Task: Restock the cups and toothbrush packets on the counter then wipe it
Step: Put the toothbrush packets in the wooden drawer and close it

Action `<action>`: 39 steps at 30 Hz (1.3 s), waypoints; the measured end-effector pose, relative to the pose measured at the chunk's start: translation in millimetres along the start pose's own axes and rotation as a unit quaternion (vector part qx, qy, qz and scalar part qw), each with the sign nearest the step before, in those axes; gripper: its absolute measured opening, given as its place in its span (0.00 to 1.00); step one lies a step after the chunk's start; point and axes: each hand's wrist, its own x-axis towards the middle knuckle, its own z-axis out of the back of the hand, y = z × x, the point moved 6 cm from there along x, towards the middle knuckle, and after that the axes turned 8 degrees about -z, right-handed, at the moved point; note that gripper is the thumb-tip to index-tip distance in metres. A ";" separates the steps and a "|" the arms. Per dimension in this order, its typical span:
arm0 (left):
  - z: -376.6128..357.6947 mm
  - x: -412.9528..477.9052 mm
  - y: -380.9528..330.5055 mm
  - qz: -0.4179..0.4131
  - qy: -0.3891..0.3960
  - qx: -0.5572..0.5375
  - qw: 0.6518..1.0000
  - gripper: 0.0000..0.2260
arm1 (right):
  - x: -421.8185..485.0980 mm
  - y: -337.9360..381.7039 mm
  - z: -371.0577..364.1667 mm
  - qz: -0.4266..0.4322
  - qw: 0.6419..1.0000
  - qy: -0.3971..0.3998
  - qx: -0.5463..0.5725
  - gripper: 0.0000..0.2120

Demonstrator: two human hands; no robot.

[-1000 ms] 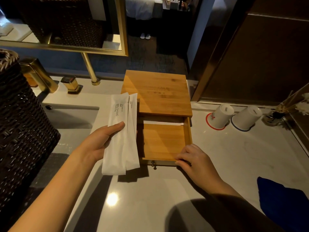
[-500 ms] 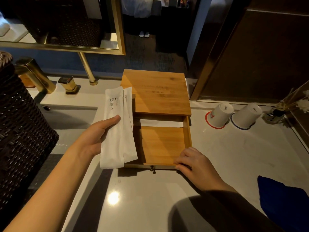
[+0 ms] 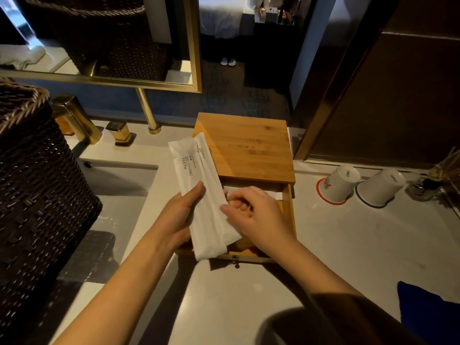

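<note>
Head view.

Centre of frame: the left hand (image 3: 183, 215) grips two white packets (image 3: 202, 195), thumb on top, fingers beneath. The packets lie slanted over the left edge of the open drawer (image 3: 288, 217) of the wooden box (image 3: 245, 148). The right hand (image 3: 254, 212) is partly curled over the drawer; its fingertips touch the right edge of the packets. Whether it pinches the rear packet or only rests against it cannot be determined. A white strip lies at the back of the drawer.

Right of frame: two white cups (image 3: 344, 184) stand upside down on the counter (image 3: 348, 245), one on a red-ringed coaster, one on a blue-ringed one. A blue cloth (image 3: 428, 312) lies at lower right. A wicker basket (image 3: 37, 195) fills the left; the basin (image 3: 119, 180) sits just left of the box.

Hazards, as judgement:

1. Separation. The packets overlap. If the right hand draws one off while the left keeps only a light hold, the other may slip out and fall toward the basin or counter.
2. Fit. The packets look longer than the exposed drawer opening. Laid at the present slant, an end may ride on the drawer wall and jam when the drawer is closed.
3. Knob. The drawer is pulled well out; downward pressure on its front may tip the box.
4. The cups are well clear; no risk from this move.
</note>
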 end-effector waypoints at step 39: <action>77.5 -14.5 -36.9 -0.077 -0.156 -0.175 0.969 0.07 | 57.5 -64.2 -0.2 -0.088 0.965 0.140 -0.202 0.14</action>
